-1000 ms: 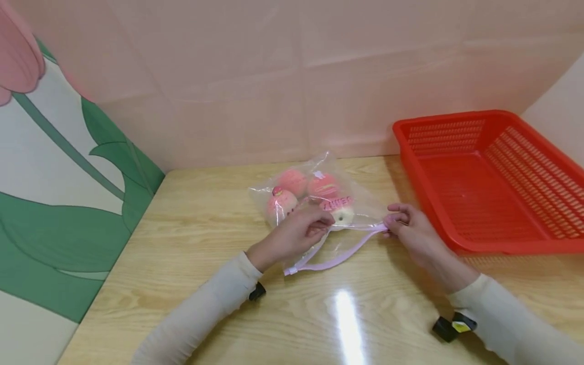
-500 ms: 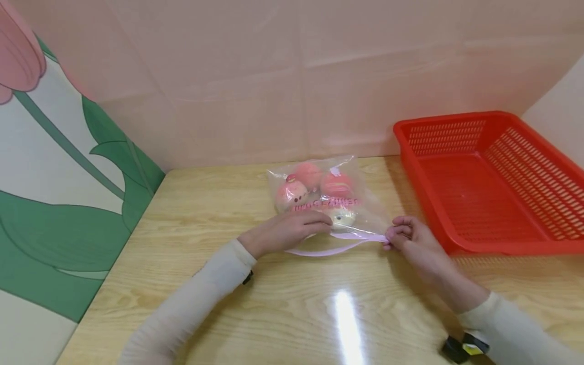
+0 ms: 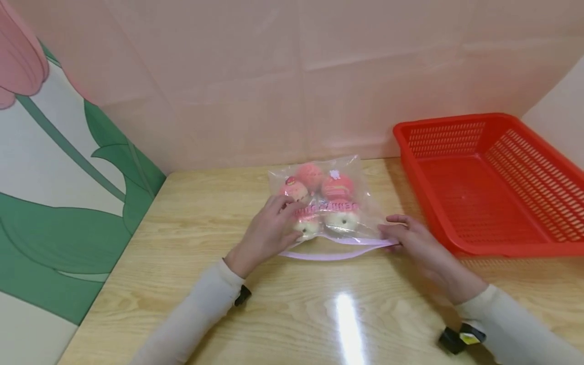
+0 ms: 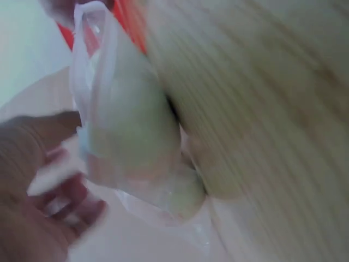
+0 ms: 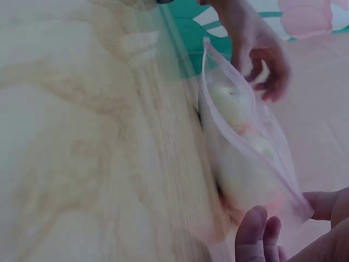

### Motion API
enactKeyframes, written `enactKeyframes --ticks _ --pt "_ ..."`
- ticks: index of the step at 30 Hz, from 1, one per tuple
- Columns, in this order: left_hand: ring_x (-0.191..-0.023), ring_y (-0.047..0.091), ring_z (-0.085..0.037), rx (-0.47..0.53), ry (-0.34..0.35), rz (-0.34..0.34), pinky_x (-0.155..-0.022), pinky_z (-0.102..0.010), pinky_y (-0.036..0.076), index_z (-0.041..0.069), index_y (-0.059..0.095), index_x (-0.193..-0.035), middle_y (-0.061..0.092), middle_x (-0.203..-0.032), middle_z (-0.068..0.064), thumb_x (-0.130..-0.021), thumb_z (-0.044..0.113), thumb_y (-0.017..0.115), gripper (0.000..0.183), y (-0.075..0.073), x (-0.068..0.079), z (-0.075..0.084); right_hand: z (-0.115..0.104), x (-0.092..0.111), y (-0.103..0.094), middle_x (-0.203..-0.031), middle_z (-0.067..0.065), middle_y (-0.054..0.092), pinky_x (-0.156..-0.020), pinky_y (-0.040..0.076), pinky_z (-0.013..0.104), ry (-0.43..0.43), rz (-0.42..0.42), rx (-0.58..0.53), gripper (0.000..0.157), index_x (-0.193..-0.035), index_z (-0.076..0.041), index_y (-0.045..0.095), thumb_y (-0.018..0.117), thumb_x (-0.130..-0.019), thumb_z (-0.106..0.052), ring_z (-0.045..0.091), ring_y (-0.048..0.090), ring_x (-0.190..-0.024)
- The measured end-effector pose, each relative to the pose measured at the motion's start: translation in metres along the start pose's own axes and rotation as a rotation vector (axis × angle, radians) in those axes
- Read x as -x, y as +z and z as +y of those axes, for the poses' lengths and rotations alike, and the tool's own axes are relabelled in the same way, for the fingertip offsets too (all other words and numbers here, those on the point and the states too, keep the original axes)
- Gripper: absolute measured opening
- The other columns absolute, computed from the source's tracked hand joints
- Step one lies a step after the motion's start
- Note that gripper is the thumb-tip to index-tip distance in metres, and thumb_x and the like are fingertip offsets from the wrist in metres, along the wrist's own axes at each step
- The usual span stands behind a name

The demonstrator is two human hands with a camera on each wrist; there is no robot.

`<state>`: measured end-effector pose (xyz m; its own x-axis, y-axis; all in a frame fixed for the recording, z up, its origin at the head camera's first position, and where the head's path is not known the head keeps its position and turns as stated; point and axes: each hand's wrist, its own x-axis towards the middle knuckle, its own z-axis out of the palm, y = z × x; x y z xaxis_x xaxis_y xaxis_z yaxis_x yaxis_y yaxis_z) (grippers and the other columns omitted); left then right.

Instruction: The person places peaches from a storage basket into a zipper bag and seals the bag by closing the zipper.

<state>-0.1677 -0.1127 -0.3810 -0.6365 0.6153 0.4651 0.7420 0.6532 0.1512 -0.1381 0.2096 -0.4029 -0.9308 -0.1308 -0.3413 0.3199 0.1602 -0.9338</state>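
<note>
A clear zip bag (image 3: 369, 203) with pink lettering and a lilac zip strip (image 3: 326, 257) lies on the wooden table, its mouth gaping towards me. Inside sit several round pink-and-cream toys (image 3: 337, 186), some with dark eye dots. My left hand (image 3: 269, 230) is over the bag's left side, fingers loosely bent and parted; in the left wrist view its thumb is right at the zip edge. With thumb and finger, my right hand (image 3: 417, 246) pinches the right end of the zip strip. In the right wrist view, the bag's mouth (image 5: 248, 147) forms a long gap.
A red plastic basket (image 3: 449, 218) with slotted walls stands on the right, close beside my right hand. Behind the table (image 3: 196, 218) hangs a pale pink cloth (image 3: 228, 91). A flower-painted panel (image 3: 68, 203) borders the left side.
My left hand first moved off the zip area, then shifted left and up over the bag's left side. The bag has slid slightly right and lies flatter. My right hand stays at the zip's right end.
</note>
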Motion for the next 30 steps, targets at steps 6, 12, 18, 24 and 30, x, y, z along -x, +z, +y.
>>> enactKeyframes --ticks 6,12,18,24,30 --pt "-0.094 0.059 -0.02 -0.096 -0.231 -0.087 -0.075 -0.031 0.056 0.011 0.061 -0.123 0.062 -0.106 -0.004 -0.079 0.034 0.084 0.055 0.0 -0.004 0.004 0.0 -0.004 0.001 -0.093 -0.011 0.059 -0.069 0.053 0.02 -0.032 0.01 0.04 0.061 -0.147 0.008 0.023 0.054 -0.101 -0.017 0.001 0.059 -0.077" --pt "-0.083 0.059 -0.019 -0.148 -0.31 -0.129 -0.066 -0.029 0.054 0.011 0.064 -0.12 0.063 -0.099 -0.003 -0.08 0.043 0.082 0.054 0.005 -0.015 0.0 0.003 -0.003 -0.001 -0.088 -0.012 0.059 -0.067 0.054 0.02 -0.064 0.007 -0.011 0.054 -0.142 0.009 0.023 0.053 -0.101 -0.01 0.002 0.059 -0.074" --pt "-0.092 0.06 -0.018 -0.037 -0.38 -0.253 -0.075 -0.033 0.057 0.012 0.058 -0.132 0.063 -0.11 -0.004 -0.082 0.037 0.081 0.061 0.002 -0.016 -0.005 0.001 0.004 0.002 -0.101 0.001 0.054 -0.068 0.053 0.024 -0.124 0.054 0.112 0.054 -0.139 0.004 0.025 0.058 -0.098 -0.012 0.012 0.057 -0.084" --pt "-0.092 0.063 -0.018 0.003 -0.325 -0.32 -0.072 -0.032 0.056 0.013 0.057 -0.135 0.064 -0.106 -0.003 -0.083 0.033 0.08 0.06 -0.012 -0.011 -0.005 -0.01 0.02 0.009 -0.131 0.024 0.037 -0.09 0.04 0.051 -0.498 0.154 0.733 0.057 -0.127 -0.005 0.048 0.081 -0.082 -0.019 0.044 0.039 -0.119" --pt "-0.088 0.056 -0.016 -0.04 -0.165 -0.335 -0.068 -0.029 0.052 0.011 0.063 -0.118 0.061 -0.103 -0.002 -0.073 0.044 0.086 0.06 -0.019 0.013 -0.004 -0.013 0.023 0.009 -0.119 0.013 0.054 -0.087 0.04 0.05 -0.793 0.16 1.089 0.052 -0.112 -0.011 0.06 0.088 -0.069 -0.005 0.037 0.047 -0.109"
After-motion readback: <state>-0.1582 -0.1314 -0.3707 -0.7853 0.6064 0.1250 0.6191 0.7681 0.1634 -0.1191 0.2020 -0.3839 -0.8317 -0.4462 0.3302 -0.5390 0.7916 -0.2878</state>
